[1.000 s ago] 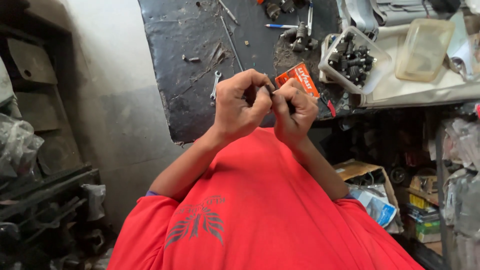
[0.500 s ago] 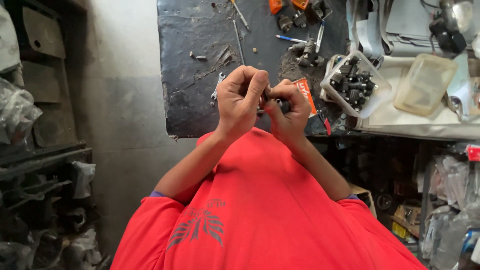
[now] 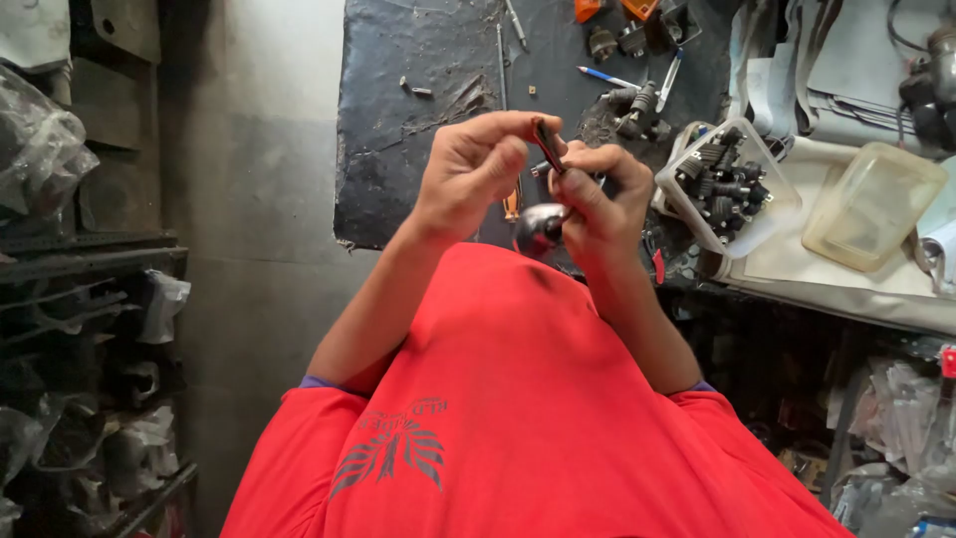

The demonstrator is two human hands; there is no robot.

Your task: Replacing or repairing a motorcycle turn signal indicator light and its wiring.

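Both my hands are raised together in front of my red shirt, over a dirty black workbench point(image 3: 418, 120). My left hand point(image 3: 473, 174) pinches a thin dark strip-like part point(image 3: 548, 144) between thumb and fingers. My right hand point(image 3: 597, 194) closes around a small rounded shiny metal piece point(image 3: 540, 227), and its fingers also touch the dark part. The two hands touch each other. How the dark part joins the metal piece is hidden by my fingers.
On the bench lie a blue pen point(image 3: 609, 78), small bolts point(image 3: 418, 90), dark metal fittings point(image 3: 637, 105) and an orange-handled tool point(image 3: 511, 204). A clear tub of black gears point(image 3: 727, 184) and an empty yellowish tub point(image 3: 871, 204) sit at right. Cluttered shelves point(image 3: 80, 299) stand at left.
The hands have shifted slightly right and apart, baring the shiny metal piece below them. The dark strip now sticks up between the fingers. The view has tilted.
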